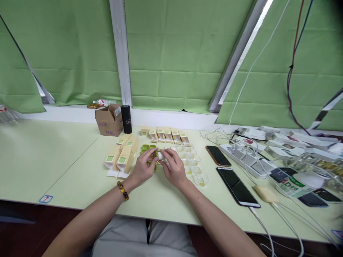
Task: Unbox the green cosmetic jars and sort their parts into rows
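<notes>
Both hands meet over the middle of the table. My left hand (144, 167), fingers closed, grips a small green case, mostly hidden by the fingertips. A small white rounded piece (160, 155) is pinched in my right hand (174, 167), right against that case; whether it sits inside cannot be made out. Several green cases (146, 146) lie just behind and under my left hand. Close by on the right are rows of clear plastic cases (200, 179) with small yellowish spots in them. Open cream boxes with green labels (125, 157) lie to the left.
More cream boxes (168, 135) line up behind the hands. A cardboard carton (109, 121) and black bottle (126, 119) stand by the wall. Two phones (237, 186), a power strip (257, 166), tangled white cables and many small boxes crowd the right side.
</notes>
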`<state>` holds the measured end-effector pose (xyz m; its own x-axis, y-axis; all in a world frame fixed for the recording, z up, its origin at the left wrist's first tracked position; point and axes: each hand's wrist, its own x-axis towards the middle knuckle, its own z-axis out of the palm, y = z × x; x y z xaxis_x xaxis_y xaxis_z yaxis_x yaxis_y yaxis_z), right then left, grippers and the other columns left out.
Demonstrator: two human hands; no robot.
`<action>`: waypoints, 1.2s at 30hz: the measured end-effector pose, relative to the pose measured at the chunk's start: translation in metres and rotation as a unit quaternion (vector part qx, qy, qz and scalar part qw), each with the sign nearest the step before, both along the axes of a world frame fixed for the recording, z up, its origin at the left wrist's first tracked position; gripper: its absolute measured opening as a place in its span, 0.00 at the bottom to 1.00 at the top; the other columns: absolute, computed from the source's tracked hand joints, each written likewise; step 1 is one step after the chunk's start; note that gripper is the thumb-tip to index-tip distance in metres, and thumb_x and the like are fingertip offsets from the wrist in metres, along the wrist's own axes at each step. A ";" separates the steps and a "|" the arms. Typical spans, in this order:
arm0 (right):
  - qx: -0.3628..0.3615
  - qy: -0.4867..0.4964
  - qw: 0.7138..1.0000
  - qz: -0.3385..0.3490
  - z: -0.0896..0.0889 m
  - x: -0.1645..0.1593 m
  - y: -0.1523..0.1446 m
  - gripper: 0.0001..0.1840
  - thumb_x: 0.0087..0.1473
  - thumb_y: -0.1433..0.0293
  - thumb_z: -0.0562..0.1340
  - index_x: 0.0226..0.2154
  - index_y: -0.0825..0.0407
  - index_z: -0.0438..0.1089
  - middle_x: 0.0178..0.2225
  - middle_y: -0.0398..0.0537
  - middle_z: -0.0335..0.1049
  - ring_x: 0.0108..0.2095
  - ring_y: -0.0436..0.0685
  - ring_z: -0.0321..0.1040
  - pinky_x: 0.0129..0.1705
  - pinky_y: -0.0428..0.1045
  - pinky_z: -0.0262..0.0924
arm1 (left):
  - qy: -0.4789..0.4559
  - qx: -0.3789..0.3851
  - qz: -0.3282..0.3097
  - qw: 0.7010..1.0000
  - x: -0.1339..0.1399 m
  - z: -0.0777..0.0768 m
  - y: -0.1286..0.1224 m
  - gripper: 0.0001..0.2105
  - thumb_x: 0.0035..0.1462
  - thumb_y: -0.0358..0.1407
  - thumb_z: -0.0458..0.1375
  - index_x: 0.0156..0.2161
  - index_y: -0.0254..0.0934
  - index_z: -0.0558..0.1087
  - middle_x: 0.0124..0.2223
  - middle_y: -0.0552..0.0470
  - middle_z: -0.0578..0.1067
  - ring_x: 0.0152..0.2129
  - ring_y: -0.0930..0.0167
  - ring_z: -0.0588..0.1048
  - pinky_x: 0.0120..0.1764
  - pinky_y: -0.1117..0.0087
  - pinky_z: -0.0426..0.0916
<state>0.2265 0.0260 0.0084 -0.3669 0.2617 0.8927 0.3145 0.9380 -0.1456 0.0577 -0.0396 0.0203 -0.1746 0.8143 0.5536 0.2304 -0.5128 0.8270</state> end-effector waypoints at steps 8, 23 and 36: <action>0.029 -0.033 0.999 -0.005 -0.004 0.003 0.006 0.26 0.68 0.72 0.58 0.66 0.48 0.63 0.51 0.60 0.72 0.50 0.64 0.74 0.46 0.57 0.75 | 0.099 0.036 0.023 0.994 -0.003 -0.003 -0.001 0.20 0.65 0.38 0.61 0.61 0.43 0.75 0.59 0.42 0.78 0.53 0.58 0.78 0.52 0.57 0.77; 0.043 -0.066 0.996 -0.045 -0.004 -0.008 0.003 0.24 0.69 0.74 0.52 0.65 0.55 0.58 0.52 0.65 0.70 0.54 0.67 0.71 0.49 0.59 0.75 | 0.152 0.035 0.080 0.985 -0.003 0.001 0.001 0.17 0.65 0.36 0.59 0.57 0.41 0.78 0.47 0.44 0.83 0.37 0.64 0.81 0.46 0.61 0.76; -0.050 -0.015 0.999 -0.006 -0.004 -0.006 0.004 0.20 0.69 0.71 0.55 0.61 0.51 0.60 0.53 0.63 0.67 0.54 0.66 0.69 0.49 0.60 0.75 | 0.181 0.031 0.084 0.979 -0.002 0.002 0.001 0.17 0.69 0.40 0.56 0.59 0.39 0.74 0.53 0.43 0.80 0.41 0.65 0.82 0.43 0.64 0.80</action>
